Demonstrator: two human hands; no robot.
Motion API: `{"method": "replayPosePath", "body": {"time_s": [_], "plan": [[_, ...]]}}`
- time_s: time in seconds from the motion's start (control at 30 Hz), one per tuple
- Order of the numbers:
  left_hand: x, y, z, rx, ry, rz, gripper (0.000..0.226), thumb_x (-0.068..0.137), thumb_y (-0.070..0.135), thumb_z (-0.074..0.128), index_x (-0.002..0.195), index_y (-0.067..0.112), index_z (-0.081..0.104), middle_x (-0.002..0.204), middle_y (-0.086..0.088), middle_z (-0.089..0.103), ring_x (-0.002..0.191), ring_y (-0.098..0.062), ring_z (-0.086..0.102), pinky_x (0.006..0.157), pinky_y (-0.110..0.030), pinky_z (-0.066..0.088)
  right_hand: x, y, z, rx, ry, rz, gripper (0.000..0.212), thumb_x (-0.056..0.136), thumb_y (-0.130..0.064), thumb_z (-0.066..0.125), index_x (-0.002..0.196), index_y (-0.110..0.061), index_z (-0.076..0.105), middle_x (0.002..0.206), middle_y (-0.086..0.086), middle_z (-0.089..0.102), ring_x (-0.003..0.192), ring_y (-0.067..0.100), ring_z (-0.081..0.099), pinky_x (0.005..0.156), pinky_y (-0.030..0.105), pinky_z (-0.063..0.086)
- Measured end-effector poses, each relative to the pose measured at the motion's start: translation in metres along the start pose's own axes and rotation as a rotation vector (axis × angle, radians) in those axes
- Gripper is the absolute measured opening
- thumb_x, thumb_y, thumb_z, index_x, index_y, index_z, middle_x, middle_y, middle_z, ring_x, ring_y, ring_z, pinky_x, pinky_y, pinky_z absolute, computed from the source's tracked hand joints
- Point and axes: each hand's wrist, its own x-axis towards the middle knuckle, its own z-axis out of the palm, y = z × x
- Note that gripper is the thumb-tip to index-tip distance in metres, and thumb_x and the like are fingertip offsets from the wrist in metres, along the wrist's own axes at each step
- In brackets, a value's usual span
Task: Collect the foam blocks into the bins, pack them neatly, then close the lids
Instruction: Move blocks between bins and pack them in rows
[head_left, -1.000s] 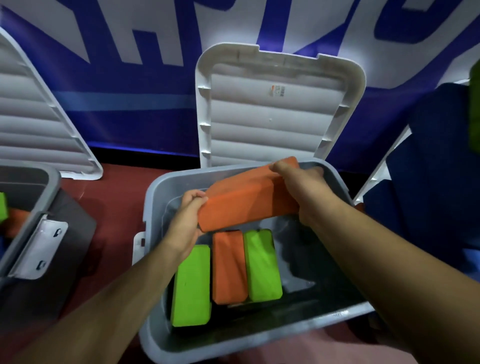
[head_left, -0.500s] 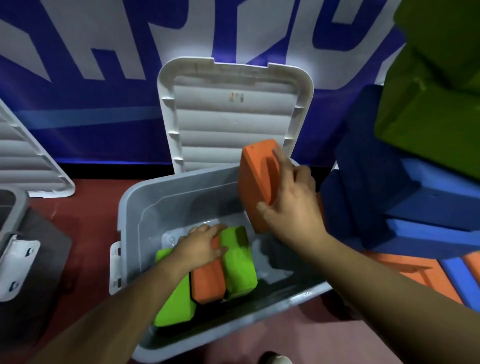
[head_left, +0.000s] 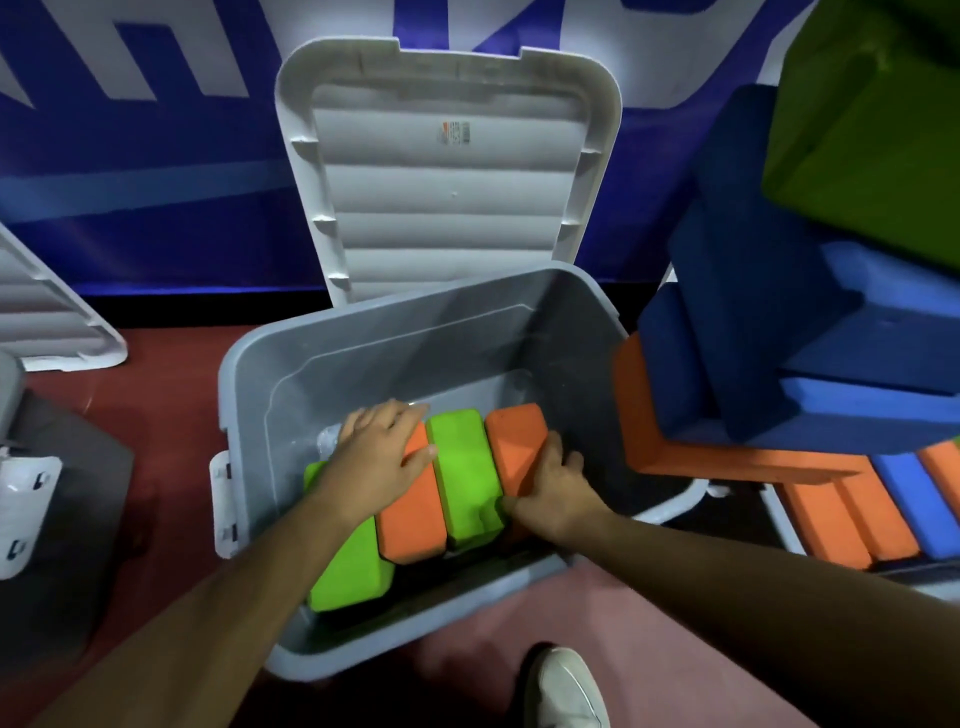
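My right hand (head_left: 553, 491) in the grey bin (head_left: 244, 395), fingers (head_left: 557, 451) curled round the rightmost orange block (head_left: 517, 434), my left hand (head_left: 379, 457) flat, fingers straight, on the other orange block (head_left: 410, 525)

Bin (head_left: 244, 374) open, lid (head_left: 441, 208) upright beyond. Abreast inside: green block (head_left: 353, 566), orange block (head_left: 410, 525) under my left hand (head_left: 374, 457), second green (head_left: 465, 467), second orange (head_left: 514, 441) in my right hand (head_left: 550, 493).

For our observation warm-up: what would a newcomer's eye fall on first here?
A row of green and orange foam blocks in the grey bin at centre, with the left grip resting on it and the right grip holding the rightmost orange block. At right, a pile of blue, green and orange blocks.
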Motion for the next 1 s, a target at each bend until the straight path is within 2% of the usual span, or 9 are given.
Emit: {"method": "replayPosePath", "body": {"time_s": [0.07, 0.13, 0.23, 0.33, 0.43, 0.63, 0.83, 0.9, 1.0], "plan": [[-0.008, -0.006, -0.008, -0.028, 0.142, -0.130, 0.064, 0.082, 0.054, 0.042, 0.127, 0.012, 0.059, 0.121, -0.013, 0.058, 0.116, -0.037, 0.055, 0.099, -0.046, 0.041, 0.007, 0.000, -0.003, -0.030, -0.002, 0.026, 0.094, 0.086, -0.050, 0.061, 0.153, -0.008, 0.009, 0.145, 0.024, 0.029, 0.130, 0.046, 0.044, 0.110, 0.047, 0.038], [-0.020, -0.010, -0.012, -0.095, 0.175, -0.351, 0.070, 0.078, 0.055, 0.046, 0.129, 0.006, 0.056, 0.124, -0.023, 0.052, 0.117, -0.043, 0.050, 0.102, -0.050, 0.040, 0.011, -0.004, 0.001, -0.052, 0.035, 0.040, 0.085, 0.091, -0.049, 0.056, 0.150, -0.003, 0.016, 0.145, 0.024, 0.031, 0.130, 0.045, 0.044, 0.108, 0.045, 0.039], [-0.044, -0.009, -0.012, -0.202, 0.051, -0.614, 0.081, 0.084, 0.054, 0.064, 0.144, 0.008, 0.036, 0.135, -0.030, 0.038, 0.126, -0.047, 0.041, 0.110, -0.048, 0.034, 0.012, -0.018, 0.009, -0.127, 0.166, 0.036, 0.093, 0.091, -0.060, 0.051, 0.153, -0.004, 0.011, 0.147, 0.023, 0.029, 0.133, 0.045, 0.038, 0.111, 0.050, 0.033], [-0.058, -0.006, -0.007, -0.319, -0.116, -0.752, 0.095, 0.085, 0.055, 0.067, 0.154, 0.014, 0.016, 0.144, -0.032, 0.035, 0.132, -0.045, 0.042, 0.110, -0.043, 0.034, 0.013, -0.034, 0.016, -0.222, 0.235, -0.064, 0.090, 0.089, -0.069, 0.044, 0.155, -0.017, 0.012, 0.152, 0.026, 0.022, 0.139, 0.046, 0.028, 0.113, 0.057, 0.026], [-0.060, -0.011, -0.001, -0.353, -0.102, -0.722, 0.093, 0.086, 0.057, 0.064, 0.156, 0.023, 0.014, 0.146, -0.031, 0.039, 0.134, -0.042, 0.040, 0.110, -0.043, 0.034, 0.017, -0.042, 0.019, -0.184, 0.202, -0.019, 0.089, 0.087, -0.073, 0.043, 0.155, -0.023, 0.014, 0.156, 0.026, 0.014, 0.137, 0.048, 0.028, 0.109, 0.058, 0.032], [-0.062, -0.021, 0.002, -0.278, -0.053, -0.611, 0.066, 0.091, 0.051, 0.060, 0.149, 0.031, 0.036, 0.132, -0.030, 0.052, 0.125, -0.043, 0.049, 0.106, -0.047, 0.040, 0.018, -0.028, 0.020, -0.137, 0.204, -0.046, 0.082, 0.086, -0.076, 0.044, 0.154, -0.044, 0.009, 0.150, 0.023, 0.023, 0.127, 0.050, 0.040, 0.104, 0.055, 0.038], [-0.033, -0.030, -0.011, -0.190, -0.066, -0.594, 0.047, 0.086, 0.059, 0.049, 0.127, 0.035, 0.050, 0.135, -0.018, 0.043, 0.121, -0.040, 0.052, 0.108, -0.047, 0.039, 0.031, -0.017, 0.007, -0.099, 0.143, -0.125, 0.067, 0.094, -0.061, 0.046, 0.150, -0.043, 0.016, 0.144, 0.021, 0.025, 0.122, 0.052, 0.043, 0.106, 0.053, 0.039], [-0.024, -0.038, -0.009, -0.134, -0.169, -0.532, 0.055, 0.085, 0.069, 0.040, 0.130, 0.038, 0.047, 0.142, -0.014, 0.044, 0.128, -0.038, 0.049, 0.110, -0.047, 0.037, 0.032, -0.020, 0.011, -0.083, 0.159, -0.126, 0.068, 0.093, -0.062, 0.046, 0.151, -0.042, 0.016, 0.144, 0.022, 0.024, 0.123, 0.052, 0.042, 0.107, 0.053, 0.037], [-0.014, -0.045, -0.011, -0.060, -0.310, -0.473, 0.065, 0.085, 0.083, 0.027, 0.146, 0.059, 0.018, 0.148, -0.015, 0.042, 0.136, -0.037, 0.043, 0.114, -0.046, 0.033, 0.030, -0.024, 0.019, -0.141, 0.204, -0.129, 0.081, 0.086, -0.075, 0.043, 0.152, -0.038, 0.012, 0.148, 0.022, 0.021, 0.129, 0.048, 0.035, 0.106, 0.057, 0.036]]}}
